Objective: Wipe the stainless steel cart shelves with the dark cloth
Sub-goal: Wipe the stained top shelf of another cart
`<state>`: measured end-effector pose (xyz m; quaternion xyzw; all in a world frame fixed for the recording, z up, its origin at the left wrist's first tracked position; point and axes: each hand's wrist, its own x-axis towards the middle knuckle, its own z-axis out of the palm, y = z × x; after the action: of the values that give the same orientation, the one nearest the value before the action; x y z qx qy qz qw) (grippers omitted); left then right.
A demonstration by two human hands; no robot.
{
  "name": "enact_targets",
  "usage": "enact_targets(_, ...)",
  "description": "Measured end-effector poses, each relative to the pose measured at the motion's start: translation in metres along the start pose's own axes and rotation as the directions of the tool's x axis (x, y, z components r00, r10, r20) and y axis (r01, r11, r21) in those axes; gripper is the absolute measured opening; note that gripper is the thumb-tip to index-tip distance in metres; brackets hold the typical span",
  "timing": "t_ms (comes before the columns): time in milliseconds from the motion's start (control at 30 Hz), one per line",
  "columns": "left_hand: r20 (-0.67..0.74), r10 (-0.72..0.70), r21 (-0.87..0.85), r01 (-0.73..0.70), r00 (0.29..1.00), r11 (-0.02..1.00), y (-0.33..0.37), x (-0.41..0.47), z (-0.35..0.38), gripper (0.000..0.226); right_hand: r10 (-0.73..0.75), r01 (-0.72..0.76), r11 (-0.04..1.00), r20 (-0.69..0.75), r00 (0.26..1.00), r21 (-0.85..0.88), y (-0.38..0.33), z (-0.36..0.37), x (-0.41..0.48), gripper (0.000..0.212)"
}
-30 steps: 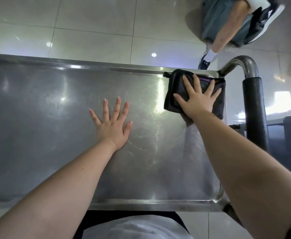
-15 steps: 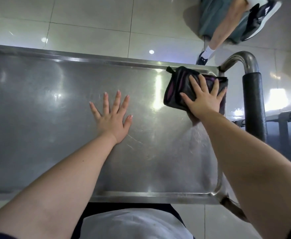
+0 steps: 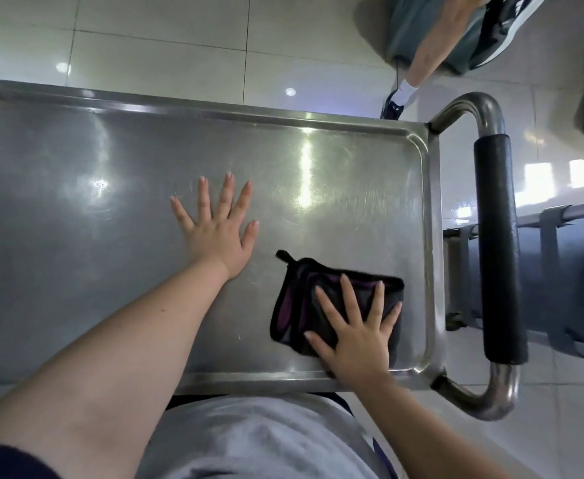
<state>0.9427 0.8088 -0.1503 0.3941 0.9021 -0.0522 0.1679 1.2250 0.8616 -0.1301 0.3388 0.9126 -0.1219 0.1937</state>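
Note:
The stainless steel cart's top shelf fills the middle of the head view, shiny and scratched, with a raised rim. A dark folded cloth with purple edging lies near the shelf's front right corner. My right hand presses flat on the cloth with fingers spread. My left hand rests flat on the bare steel in the shelf's middle, fingers spread, holding nothing.
The cart's push handle, a steel tube with a black grip, stands off the shelf's right end. Another person's leg and shoe are on the tiled floor beyond the far right corner. A metal frame sits to the right.
My right hand has dragged the cloth from the shelf's far right corner toward me, down to the near right corner. My left hand stays planted in the same spot.

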Motion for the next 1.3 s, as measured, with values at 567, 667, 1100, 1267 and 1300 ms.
enact_targets(567,-0.009,0.002,0.029,-0.001,1.0,1.0,0.003,0.004,0.0,0.067,0.034,-0.038,0.998,-0.082,0.996,-0.04,0.017,-0.073,0.144,0.077)
enact_targets(667,-0.008,0.006,0.028,-0.006,1.0,1.0,0.002,0.003,0.0,0.067,-0.003,0.001,0.998,-0.026,1.0,-0.064,0.016,-0.037,0.068,0.076)
enact_targets(1100,0.068,0.152,-0.011,-0.151,0.986,0.988,0.064,-0.008,-0.018,0.059,0.104,-0.104,0.993,-0.006,0.995,-0.048,0.045,-0.005,-0.01,0.074)
enact_targets(1267,0.028,0.14,0.004,-0.14,0.99,0.99,0.078,-0.008,-0.006,0.059,0.126,-0.126,0.992,-0.012,0.992,-0.004,0.05,-0.002,-0.016,0.074)
enact_targets(1300,0.022,0.144,0.005,-0.144,0.989,0.99,0.077,-0.008,-0.005,0.06,0.139,-0.139,0.99,-0.013,0.99,0.012,0.051,0.002,-0.019,0.074)
